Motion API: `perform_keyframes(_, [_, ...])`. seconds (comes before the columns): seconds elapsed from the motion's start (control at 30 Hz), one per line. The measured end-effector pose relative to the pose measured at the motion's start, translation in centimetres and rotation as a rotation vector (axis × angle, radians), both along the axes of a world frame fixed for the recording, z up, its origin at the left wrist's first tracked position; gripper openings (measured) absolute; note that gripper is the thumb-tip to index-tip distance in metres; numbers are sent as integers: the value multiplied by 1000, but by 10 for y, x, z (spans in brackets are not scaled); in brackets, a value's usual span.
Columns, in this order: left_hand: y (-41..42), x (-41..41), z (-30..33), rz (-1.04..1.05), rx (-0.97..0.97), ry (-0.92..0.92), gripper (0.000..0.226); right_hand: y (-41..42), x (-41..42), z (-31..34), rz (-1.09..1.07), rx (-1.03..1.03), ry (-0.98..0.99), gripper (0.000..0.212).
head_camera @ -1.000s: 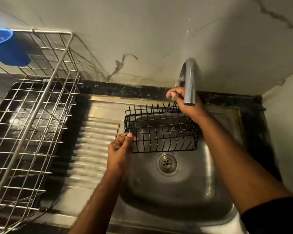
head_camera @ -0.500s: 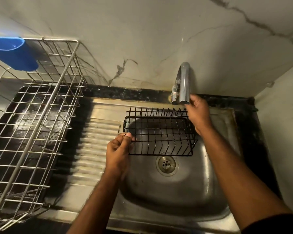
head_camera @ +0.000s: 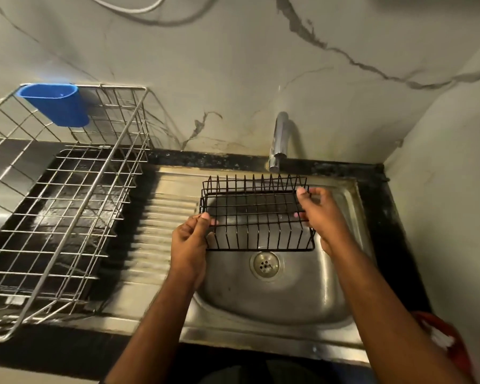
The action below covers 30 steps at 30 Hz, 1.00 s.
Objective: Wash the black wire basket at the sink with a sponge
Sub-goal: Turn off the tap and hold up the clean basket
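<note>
The black wire basket (head_camera: 257,214) hangs over the steel sink (head_camera: 288,297), just above the drain (head_camera: 265,265) and below the tap spout (head_camera: 277,142). My left hand (head_camera: 190,242) pinches the basket's left rim. My right hand (head_camera: 320,214) grips its right end, thumb on the top wire and fingers through the side. No water runs from the tap. No sponge is in view.
A large silver wire dish rack (head_camera: 56,212) stands on the black counter at the left, with a blue plastic cup (head_camera: 58,103) hooked on its back rim. The ribbed drainboard (head_camera: 153,231) lies between rack and bowl. Walls close in behind and at the right.
My right hand has left the tap and moved down onto the basket's right end. The left hand keeps its hold. The view has tilted back, showing more wall.
</note>
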<state>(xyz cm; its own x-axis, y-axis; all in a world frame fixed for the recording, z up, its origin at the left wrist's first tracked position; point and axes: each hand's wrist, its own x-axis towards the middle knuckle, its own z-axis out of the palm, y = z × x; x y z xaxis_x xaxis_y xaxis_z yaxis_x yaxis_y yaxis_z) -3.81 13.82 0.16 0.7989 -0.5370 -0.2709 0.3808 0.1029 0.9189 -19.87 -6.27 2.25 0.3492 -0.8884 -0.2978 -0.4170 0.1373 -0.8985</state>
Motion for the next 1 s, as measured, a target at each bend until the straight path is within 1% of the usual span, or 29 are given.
perform_keyframes(0.07, [5,-6,9,-12,41,-65,24,7,-7,6,-13,-52,-45,43])
perform_keyframes(0.1, [7,-7,11,-26,91,-107,26,9,-10,7,-10,-75,-56,41])
perform_keyframes(0.2, [17,-13,9,-65,217,-191,25,20,-20,6,30,-88,-68,32])
perform_keyframes(0.23, [23,-14,7,-65,248,-207,31,25,-24,4,28,-97,-80,29])
perform_keyframes(0.3, [36,-19,2,-65,346,-276,50,33,-29,3,23,-147,-87,40])
perform_keyframes(0.33, [42,-20,-1,-75,402,-340,45,36,-30,4,41,-172,-72,45])
perform_keyframes(0.4, [52,-25,5,-54,424,-437,11,43,-32,5,79,-185,-53,49])
perform_keyframes(0.47, [58,-27,14,-53,425,-519,18,51,-31,10,68,-166,-64,50])
perform_keyframes(0.5, [63,-27,20,-67,441,-542,18,55,-30,14,54,-176,-75,49])
perform_keyframes(0.57, [74,-20,28,-90,420,-550,16,66,-24,25,34,-211,-107,49])
perform_keyframes(0.63, [86,-7,40,-116,379,-544,5,79,-16,35,5,-247,-136,49])
perform_keyframes(0.67, [92,2,46,-132,365,-577,6,88,-11,41,-28,-260,-149,48])
perform_keyframes(0.73, [105,20,67,-159,332,-660,21,106,3,56,-103,-285,-211,45])
perform_keyframes(0.83, [118,46,100,-176,242,-705,23,129,23,82,-192,-288,-333,44])
perform_keyframes(0.9, [131,64,117,-199,163,-694,18,148,38,98,-215,-343,-340,40])
perform_keyframes(1.0, [151,94,138,-204,91,-616,13,170,60,118,-212,-397,-366,37])
